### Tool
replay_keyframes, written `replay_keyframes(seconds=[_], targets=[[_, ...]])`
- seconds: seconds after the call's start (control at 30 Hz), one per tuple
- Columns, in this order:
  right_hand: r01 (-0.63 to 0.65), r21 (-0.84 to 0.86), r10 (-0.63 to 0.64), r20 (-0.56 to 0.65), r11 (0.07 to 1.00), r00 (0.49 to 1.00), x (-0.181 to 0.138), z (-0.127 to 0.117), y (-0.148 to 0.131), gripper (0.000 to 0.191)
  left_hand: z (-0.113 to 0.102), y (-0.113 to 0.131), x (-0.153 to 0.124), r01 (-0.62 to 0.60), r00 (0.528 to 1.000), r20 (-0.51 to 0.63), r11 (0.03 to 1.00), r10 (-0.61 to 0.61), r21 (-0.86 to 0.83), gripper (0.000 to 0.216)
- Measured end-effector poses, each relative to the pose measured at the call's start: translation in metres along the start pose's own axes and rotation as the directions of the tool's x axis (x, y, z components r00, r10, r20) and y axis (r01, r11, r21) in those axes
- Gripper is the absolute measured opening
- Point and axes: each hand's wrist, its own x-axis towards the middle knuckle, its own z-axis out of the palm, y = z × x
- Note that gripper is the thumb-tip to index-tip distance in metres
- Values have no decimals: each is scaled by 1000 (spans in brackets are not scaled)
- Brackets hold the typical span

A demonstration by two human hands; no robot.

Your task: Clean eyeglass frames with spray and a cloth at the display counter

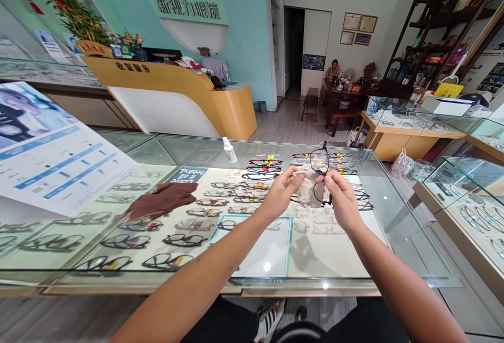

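Observation:
Above the glass counter, my right hand (339, 196) pinches a pair of dark-framed eyeglasses (319, 161), turned so that one lens is above the other. My left hand (284, 191) is closed on a pale beige cloth (305, 189), which hangs down behind the glasses and touches them near the upper lens. Part of the lower lens overlaps the cloth from this view. On the counter to the left lie a crumpled brown cloth (163, 199) and, farther back, a small white spray bottle (229, 150) standing upright.
Many eyeglasses (185, 239) lie in rows inside the glass display counter (149, 276). A printed calendar-like stand (71, 159) rises at the left. Another display case (464, 211) stands at the right. A person (334, 71) sits by a dark wooden table at the back.

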Motion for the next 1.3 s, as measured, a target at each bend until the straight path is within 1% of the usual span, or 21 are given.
replay_keyframes(seconds=[0.07, 0.17, 0.27, 0.33, 0.4, 0.53, 0.6, 0.63, 0.67, 0.7, 0.73, 0.77, 0.8, 0.83, 0.87, 0.93, 0.97, 1.03, 1.17, 1.2, 1.3], targets=[[-27, 43, 26, 4, 999, 1000, 0, -1, 3, 58, -1, 1, 1, -9, 1000, 27, 1000, 9, 28, 69], [-43, 97, 38, 48, 994, 998, 0, -1, 7, 56, -3, 2, 1, -13, 989, 147, 995, -2, 101, 71], [-21, 109, 11, 89, 994, 996, 0, 0, 7, 54, -3, -1, 0, 9, 965, 258, 992, -42, 127, 73], [9, 60, -16, 106, 998, 994, 0, 2, 4, 57, -1, -4, -1, 26, 957, 284, 989, -67, 147, 72], [14, 28, -17, 114, 1000, 993, -1, 3, 3, 60, 1, -6, -2, 21, 956, 285, 983, -74, 185, 73], [-87, 121, 74, 106, 989, 992, 0, 2, 4, 55, 1, -6, -3, -55, 944, 327, 958, -42, 283, 68], [-110, 131, 101, 70, 985, 992, 2, -2, 5, 55, -1, -5, -2, -94, 957, 289, 928, -15, 361, 64], [-107, 124, 102, 45, 986, 994, 4, -4, 5, 55, -3, -5, -1, -117, 973, 232, 903, 20, 413, 61], [-105, 118, 103, 24, 987, 994, 5, -6, 5, 57, -5, -5, -1, -150, 984, 158, 868, 84, 473, 58], [-107, 114, 106, 12, 988, 994, 7, -7, 4, 58, -7, -4, 0, -193, 981, 81, 822, 177, 535, 54], [-111, 108, 111, 12, 988, 994, 9, -8, 3, 59, -10, -4, 1, -243, 956, 16, 764, 292, 597, 48], [-114, 95, 112, 23, 989, 993, 10, -9, 2, 59, -12, -4, 2, -297, 911, -23, 695, 412, 655, 42], [-110, 72, 107, 43, 991, 993, 11, -10, 1, 59, -14, -3, 3, -350, 853, -35, 620, 521, 702, 38], [-93, 38, 90, 67, 995, 994, 12, -10, 0, 59, -15, -2, 3, -399, 794, -19, 546, 607, 736, 41], [-63, 0, 63, 94, 998, 994, 13, -9, -1, 59, -17, -1, 4, -443, 745, 17, 476, 667, 760, 51], [6, -61, 3, 152, 998, 988, 15, -9, -3, 59, -20, 1, 6, -516, 684, 123, 358, 719, 778, 71], [35, -79, -20, 177, 996, 984, 15, -9, -3, 60, -21, 3, 7, -546, 668, 176, 316, 723, 776, 75], [62, -103, -38, 215, 993, 976, 17, -9, -2, 59, -23, 5, 8, -581, 661, 246, 276, 709, 765, 71], [50, -150, -12, 242, 987, 970, 18, -12, 0, 54, -26, 11, 10, -555, 703, 245, 299, 667, 777, 61], [57, -167, -16, 241, 984, 970, 18, -12, 0, 52, -27, 13, 10, -548, 707, 245, 296, 663, 782, 60], [116, -200, -62, 259, 973, 964, 18, -12, -4, 51, -29, 22, 12, -559, 687, 268, 257, 675, 788, 55]])
